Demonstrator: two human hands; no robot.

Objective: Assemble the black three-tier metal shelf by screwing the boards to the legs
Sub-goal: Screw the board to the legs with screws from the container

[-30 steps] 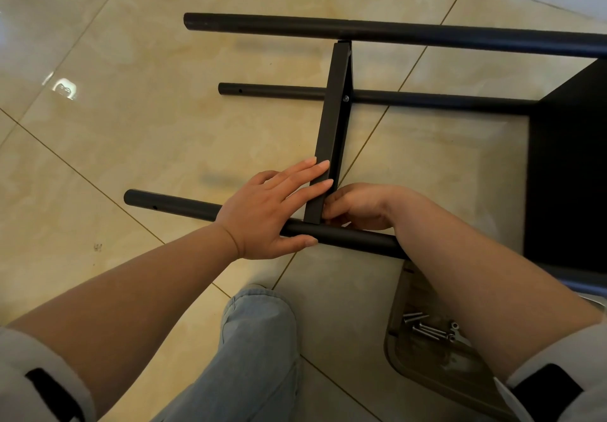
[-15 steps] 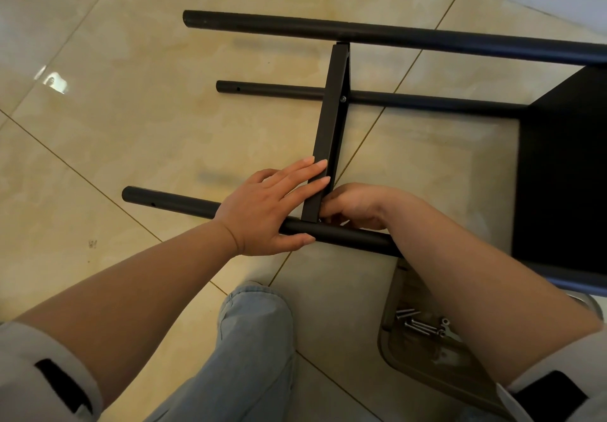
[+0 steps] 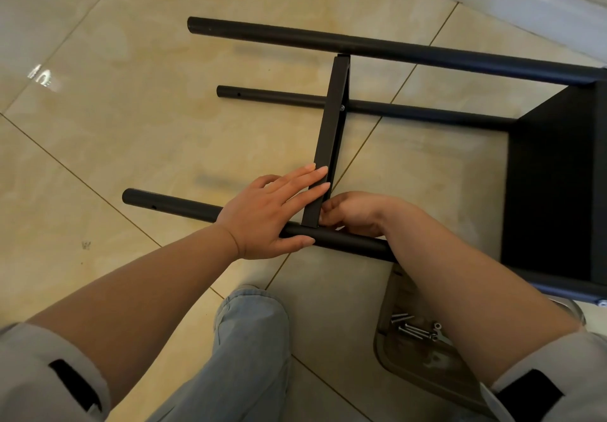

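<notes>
Down on the tiled floor (image 3: pixel 138 132) the black metal shelf (image 3: pixel 555 171) lies on its side, seen from the head camera. Three legs show as long black tubes running left to right: a far leg (image 3: pixel 328 42), a middle leg (image 3: pixel 282 101) lower down toward the floor, and a near leg (image 3: pixel 177 206). A narrow board (image 3: pixel 331 132) stands edge-on between the far leg and the near leg, with a small screw (image 3: pixel 342 108) showing on its right side near the middle leg. Another board (image 3: pixel 558 191) fills the right side as a broad dark panel.

The left hand (image 3: pixel 266 218) lies flat with straight fingers pressed against the left face of the narrow board, its thumb resting along the near leg. The right hand (image 3: pixel 353 213) is just right of the board where it meets the near leg, fingers curled toward that joint; whether they pinch anything I cannot tell, since the fingertips are hidden. The two hands sit close together, on either side of the board.

Lower right, a clear plastic tray (image 3: pixel 423 365) holds loose silver screws (image 3: pixel 414 329). A knee in light blue jeans (image 3: pixel 249 339) rises at bottom centre.
</notes>
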